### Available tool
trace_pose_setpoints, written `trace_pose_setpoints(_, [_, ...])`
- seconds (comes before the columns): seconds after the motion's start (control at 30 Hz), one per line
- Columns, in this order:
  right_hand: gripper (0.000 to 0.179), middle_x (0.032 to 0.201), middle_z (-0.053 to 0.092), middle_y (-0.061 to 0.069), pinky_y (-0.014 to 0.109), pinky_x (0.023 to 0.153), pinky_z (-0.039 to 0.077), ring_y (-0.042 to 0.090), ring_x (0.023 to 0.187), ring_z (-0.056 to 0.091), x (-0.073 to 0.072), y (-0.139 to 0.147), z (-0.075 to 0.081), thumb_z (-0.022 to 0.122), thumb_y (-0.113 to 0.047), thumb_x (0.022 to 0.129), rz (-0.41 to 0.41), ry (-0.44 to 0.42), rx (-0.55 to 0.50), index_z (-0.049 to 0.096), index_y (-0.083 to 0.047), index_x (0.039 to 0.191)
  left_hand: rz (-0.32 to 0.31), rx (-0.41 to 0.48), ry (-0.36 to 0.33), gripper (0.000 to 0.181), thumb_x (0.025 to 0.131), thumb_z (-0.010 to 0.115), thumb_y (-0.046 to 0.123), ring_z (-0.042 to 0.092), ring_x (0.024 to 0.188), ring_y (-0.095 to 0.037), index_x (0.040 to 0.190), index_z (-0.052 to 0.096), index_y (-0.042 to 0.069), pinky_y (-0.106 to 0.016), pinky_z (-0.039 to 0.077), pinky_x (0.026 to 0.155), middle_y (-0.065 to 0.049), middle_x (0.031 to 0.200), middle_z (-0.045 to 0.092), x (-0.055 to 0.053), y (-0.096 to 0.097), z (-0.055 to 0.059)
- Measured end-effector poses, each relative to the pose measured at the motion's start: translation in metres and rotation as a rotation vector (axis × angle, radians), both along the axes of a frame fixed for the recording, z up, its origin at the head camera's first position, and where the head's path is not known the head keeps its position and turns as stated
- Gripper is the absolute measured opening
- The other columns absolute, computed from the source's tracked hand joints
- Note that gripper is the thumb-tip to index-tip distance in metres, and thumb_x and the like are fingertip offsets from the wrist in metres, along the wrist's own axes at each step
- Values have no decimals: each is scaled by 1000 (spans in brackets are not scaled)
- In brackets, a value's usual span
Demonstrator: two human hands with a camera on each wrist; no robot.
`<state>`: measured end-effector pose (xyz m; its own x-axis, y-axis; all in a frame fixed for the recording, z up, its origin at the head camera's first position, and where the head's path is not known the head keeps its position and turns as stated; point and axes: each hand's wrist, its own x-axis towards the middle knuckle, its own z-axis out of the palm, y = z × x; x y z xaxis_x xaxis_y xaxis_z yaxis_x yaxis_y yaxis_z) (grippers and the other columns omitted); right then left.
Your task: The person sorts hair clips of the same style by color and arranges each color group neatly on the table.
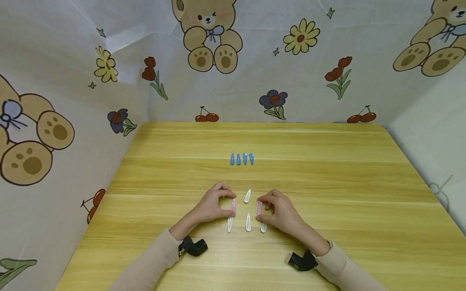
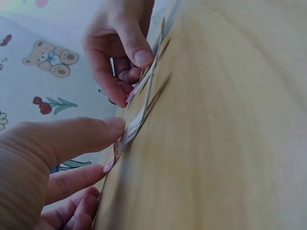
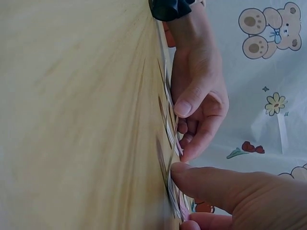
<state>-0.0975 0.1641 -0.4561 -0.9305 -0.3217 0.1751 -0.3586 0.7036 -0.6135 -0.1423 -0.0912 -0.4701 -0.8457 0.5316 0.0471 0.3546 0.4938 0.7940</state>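
Between thumb and fingertips, my left hand (image 1: 212, 205) pinches a pink snap hair clip (image 1: 234, 206) by its two ends. My right hand (image 1: 282, 212) holds another pink snap clip (image 1: 259, 207) the same way, to the right. Just below the left pink clip lies a white snap clip (image 1: 229, 225); one more white clip (image 1: 263, 228) is partly hidden under the right hand. Two further white clips, an upper one (image 1: 247, 196) and a lower one (image 1: 248, 222), lie between the hands. In the left wrist view, the left thumb (image 2: 91, 136) overlaps a white clip.
Farther back on the wooden table (image 1: 174, 169), several blue snap clips (image 1: 238, 159) stand in a short row. A cloth with bears and flowers (image 1: 240, 89) hangs behind the table and along its left side. Each wrist wears a black camera, such as the left one (image 1: 194, 246).
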Motion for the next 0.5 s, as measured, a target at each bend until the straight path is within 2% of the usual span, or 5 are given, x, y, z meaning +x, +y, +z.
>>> trace_pose_setpoints(0.3, [43, 81, 57, -1, 20, 63, 45, 10, 71, 53, -1, -1, 6, 89, -14, 66, 5, -18, -7, 72, -1, 103, 24, 7, -5, 44, 71, 87, 22, 52, 114, -22, 111, 72, 10, -44, 42, 100, 0, 115, 56, 0, 0, 0])
trace_pose_setpoints(0.5, [42, 83, 65, 4, 20, 60, 48, 11, 71, 59, -9, 5, 20, 86, -8, 70, 39, -121, -101, 70, 2, 108, 17, 50, -74, 45, 72, 85, 17, 56, 97, -17, 113, 71, 5, -30, 47, 88, -2, 106, 63, -4, 1, 6])
